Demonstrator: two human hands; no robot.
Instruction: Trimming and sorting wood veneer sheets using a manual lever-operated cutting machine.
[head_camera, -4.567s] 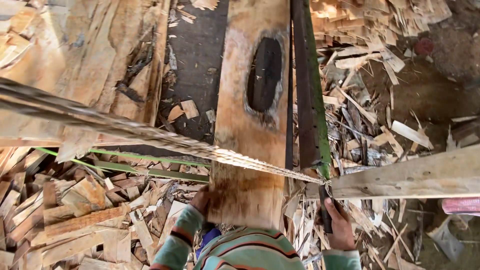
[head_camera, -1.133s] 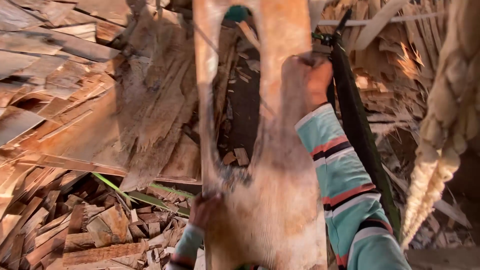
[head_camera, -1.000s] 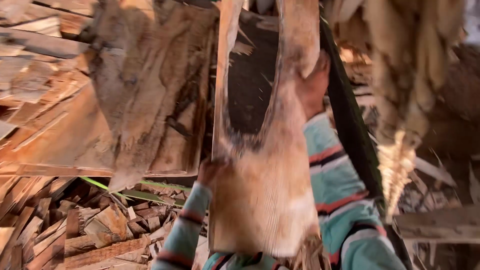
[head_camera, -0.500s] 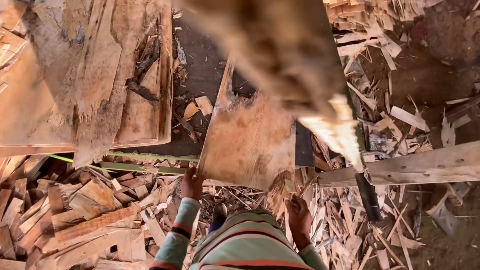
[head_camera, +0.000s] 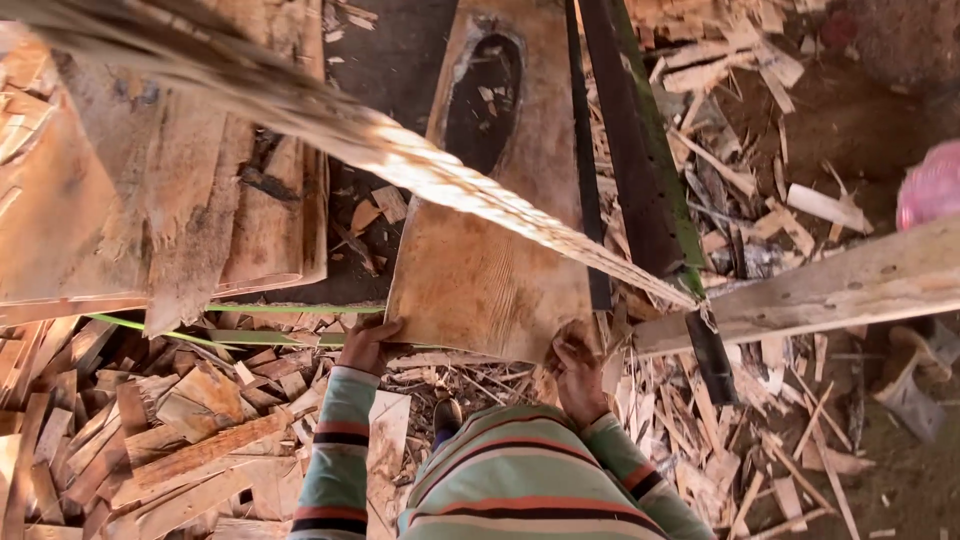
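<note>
A long sheet of wood veneer (head_camera: 490, 270) with a dark oval hole near its far end lies stretched away from me. My left hand (head_camera: 365, 343) grips its near left corner. My right hand (head_camera: 578, 372) holds its near right edge. Both arms wear striped sleeves. A thick pale rope (head_camera: 400, 160) crosses in front of the sheet from upper left to lower right.
A stack of veneer sheets (head_camera: 150, 200) lies to the left. A dark metal bar with a green edge (head_camera: 640, 170) runs beside the sheet on the right. A wooden beam (head_camera: 820, 290) crosses at right. Wood scraps (head_camera: 150, 430) cover the ground all around.
The sheet was raised upright in front of me about a second ago. It has since swung down flat, and both hands now hold its near end.
</note>
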